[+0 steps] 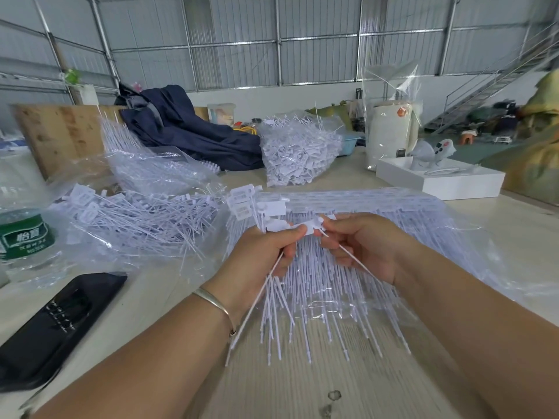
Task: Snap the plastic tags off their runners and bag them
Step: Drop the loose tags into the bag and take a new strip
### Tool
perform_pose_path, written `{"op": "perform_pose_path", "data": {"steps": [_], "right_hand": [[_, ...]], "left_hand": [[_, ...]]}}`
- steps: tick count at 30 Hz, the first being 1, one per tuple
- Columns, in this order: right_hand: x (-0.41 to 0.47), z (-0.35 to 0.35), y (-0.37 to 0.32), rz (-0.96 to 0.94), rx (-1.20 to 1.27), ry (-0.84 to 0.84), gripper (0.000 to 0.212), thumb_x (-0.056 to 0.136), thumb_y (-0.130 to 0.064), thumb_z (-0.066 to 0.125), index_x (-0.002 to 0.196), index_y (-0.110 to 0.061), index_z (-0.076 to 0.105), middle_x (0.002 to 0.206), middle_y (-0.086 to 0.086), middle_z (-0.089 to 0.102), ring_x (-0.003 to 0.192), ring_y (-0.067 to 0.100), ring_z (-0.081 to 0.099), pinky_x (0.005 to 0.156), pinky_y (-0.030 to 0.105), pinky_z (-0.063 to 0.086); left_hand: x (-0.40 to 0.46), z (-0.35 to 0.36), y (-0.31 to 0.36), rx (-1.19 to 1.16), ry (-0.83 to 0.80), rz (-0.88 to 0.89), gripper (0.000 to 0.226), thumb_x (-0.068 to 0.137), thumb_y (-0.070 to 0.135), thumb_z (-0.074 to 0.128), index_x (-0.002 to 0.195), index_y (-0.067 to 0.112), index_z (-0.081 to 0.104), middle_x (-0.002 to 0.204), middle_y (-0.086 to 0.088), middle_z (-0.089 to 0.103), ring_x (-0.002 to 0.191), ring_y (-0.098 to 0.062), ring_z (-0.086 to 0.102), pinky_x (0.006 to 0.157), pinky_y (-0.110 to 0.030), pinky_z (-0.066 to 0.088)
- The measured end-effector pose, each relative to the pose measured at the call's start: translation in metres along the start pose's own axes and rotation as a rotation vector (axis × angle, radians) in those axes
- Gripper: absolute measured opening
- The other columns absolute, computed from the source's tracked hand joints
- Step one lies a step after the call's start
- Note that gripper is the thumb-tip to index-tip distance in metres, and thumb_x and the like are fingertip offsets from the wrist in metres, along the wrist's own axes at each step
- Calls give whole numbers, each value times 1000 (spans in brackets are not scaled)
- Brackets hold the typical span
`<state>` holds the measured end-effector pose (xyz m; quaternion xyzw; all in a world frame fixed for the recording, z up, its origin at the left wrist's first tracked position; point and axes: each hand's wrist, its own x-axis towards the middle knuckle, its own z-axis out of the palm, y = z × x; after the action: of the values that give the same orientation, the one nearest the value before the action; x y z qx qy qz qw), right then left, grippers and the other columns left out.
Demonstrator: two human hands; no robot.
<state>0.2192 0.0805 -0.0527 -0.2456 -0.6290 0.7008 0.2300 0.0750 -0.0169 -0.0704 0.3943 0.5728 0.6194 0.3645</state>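
While the left hand (260,252) pinches a white tag (287,226) and holds several thin tails, the right hand (363,246) pinches the same tag's other end, just above the spread bundle of tags on runners (332,285). They are white, with flat heads and long stems. Left lies a bag of loose tags (136,219); farther stands a full bag (299,152) on the pale wooden table (302,388), before a grey metal wall (242,40).

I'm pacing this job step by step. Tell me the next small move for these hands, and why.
Probably twist the hands apart to snap one tag free. The left hand and right hand both pinch a white tag above the pile of runners, its thin tail running through the right hand, so it looks gripped and ready to break off.
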Motion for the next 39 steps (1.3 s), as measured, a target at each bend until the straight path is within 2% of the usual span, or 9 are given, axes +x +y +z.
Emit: {"op": "perform_pose_path", "data": {"steps": [5,10,15,19,22,25,31,35,39], "right_hand": [[-6,-3,-7,-59,-295,58,22,95,-19,59,77,-9,65,49,-5,55,43,8,38,46,21,28],[-14,-1,-16,-89,-614,11,22,93,-16,62,72,-11,66,55,-7,64,43,-3,51,45,11,36],[-18,-5,-23,-132,-718,68,20,90,-16,66,77,-2,68,65,0,66,66,11,60,68,23,48],[-19,-12,-29,-314,-407,195,25,95,-19,58,73,-9,62,53,-2,55,49,12,45,48,18,33],[-14,-8,-20,-234,-199,135,13,96,-13,57,85,-5,60,61,9,59,47,14,50,44,19,38],[-9,-2,-14,-128,52,101,11,92,-7,58,82,-7,55,64,12,63,51,16,61,45,20,46],[-2,2,-2,-90,346,69,14,92,-2,55,79,-6,51,74,17,71,62,21,71,53,22,56],[1,7,6,-249,224,129,9,89,-3,62,83,-3,55,77,18,69,71,23,72,57,22,56],[2,17,13,-390,-90,169,17,88,-17,67,94,-1,66,84,15,71,78,18,70,71,27,56]], "left_hand": [[1,-3,7,115,-50,-16,38,84,13,71,56,7,45,46,-4,31,35,-14,22,37,-17,21],[-2,-3,15,268,-66,-26,45,75,2,74,47,18,43,39,4,32,31,-10,27,35,-14,22],[-4,-2,9,803,173,219,21,79,9,66,62,15,56,53,6,50,51,-11,49,48,-21,33],[2,-9,10,333,123,68,23,77,13,79,62,20,63,46,12,52,37,-4,43,41,-14,36],[6,-7,6,33,27,-53,21,78,5,78,70,11,59,47,8,44,36,-6,35,37,-15,31],[7,-7,3,-125,32,-122,20,89,9,67,73,10,54,50,5,35,36,-8,33,35,-16,28],[-4,2,7,-163,18,-144,35,97,37,55,79,8,54,58,-6,63,54,-19,66,50,-24,53],[-11,8,9,-138,-41,-115,39,98,43,49,90,5,56,58,-7,64,44,-19,62,41,-20,47],[-9,7,9,-73,-127,-62,38,94,48,52,82,12,59,51,4,32,36,-8,27,37,-17,24]]}}
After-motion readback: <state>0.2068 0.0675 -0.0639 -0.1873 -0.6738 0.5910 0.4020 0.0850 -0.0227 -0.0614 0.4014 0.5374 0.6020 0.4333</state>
